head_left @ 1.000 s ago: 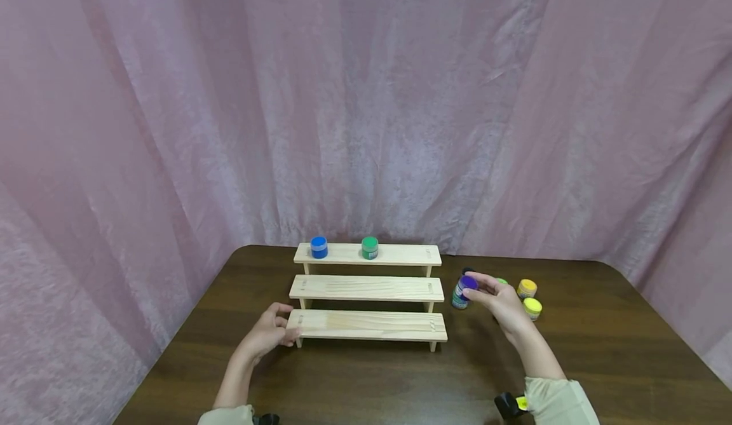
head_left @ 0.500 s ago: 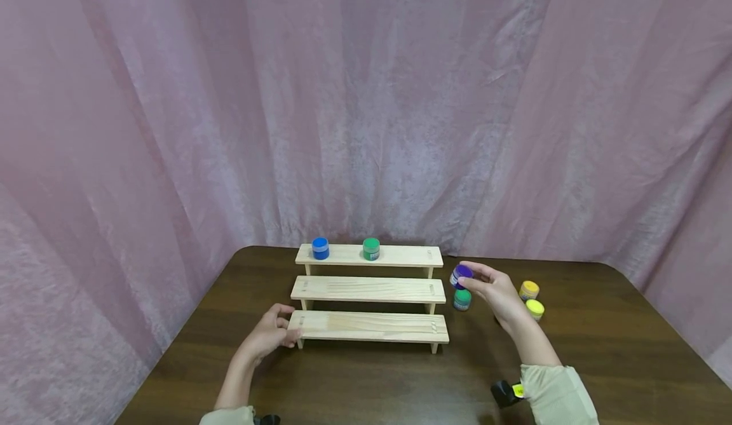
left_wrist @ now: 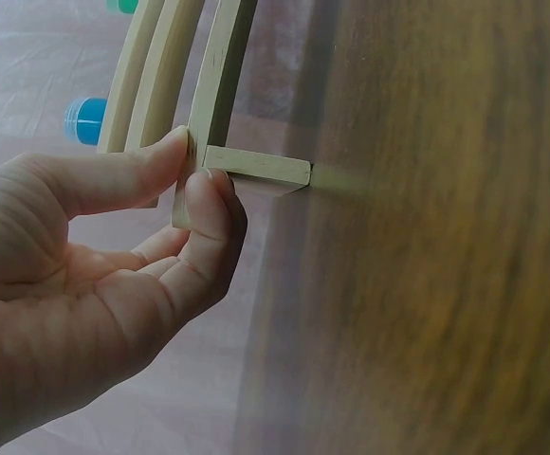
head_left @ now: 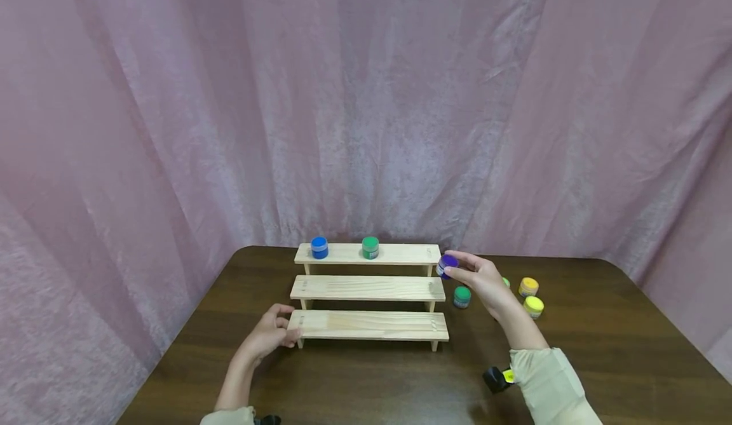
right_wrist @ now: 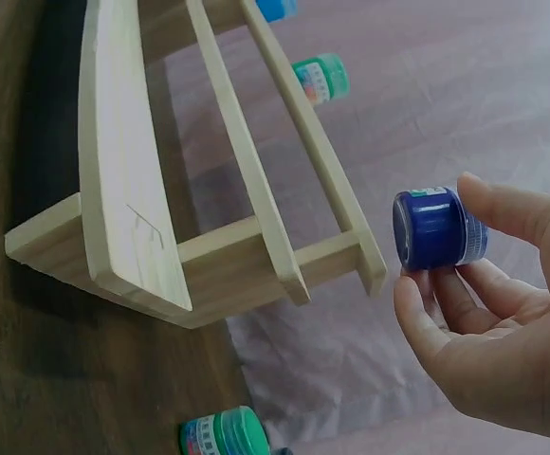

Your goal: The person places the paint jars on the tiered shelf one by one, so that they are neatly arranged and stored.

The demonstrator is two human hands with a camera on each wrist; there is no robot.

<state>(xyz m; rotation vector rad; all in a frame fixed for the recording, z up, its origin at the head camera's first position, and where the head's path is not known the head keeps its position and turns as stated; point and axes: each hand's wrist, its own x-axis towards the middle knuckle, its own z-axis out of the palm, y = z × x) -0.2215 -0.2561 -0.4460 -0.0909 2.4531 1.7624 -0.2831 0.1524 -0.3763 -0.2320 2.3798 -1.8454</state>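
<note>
A pale wooden three-step shelf (head_left: 368,288) stands on the table. My left hand (head_left: 267,335) pinches the left end of its lowest board; thumb and index finger (left_wrist: 209,213) show there in the left wrist view. Beside the top step's right end, my right hand (head_left: 486,285) holds a small purple-lidded paint jar (head_left: 447,266) between thumb and fingers. In the right wrist view this jar (right_wrist: 436,227) is off the table, tilted, its body deep blue. On the top board sit a blue jar (head_left: 319,248) at the left and a green jar (head_left: 370,248) near the middle.
Another green jar (head_left: 461,296) stands on the brown table (head_left: 354,387), right of the shelf. Farther right are an orange-yellow jar (head_left: 528,287), a yellow jar (head_left: 534,307) and a light green one (head_left: 506,282) partly behind my right hand. A pink curtain (head_left: 366,107) hangs behind.
My right hand has lifted the purple-lidded jar from above the green jar and carried it left and back toward the top step. My left hand has stayed at the lowest board.
</note>
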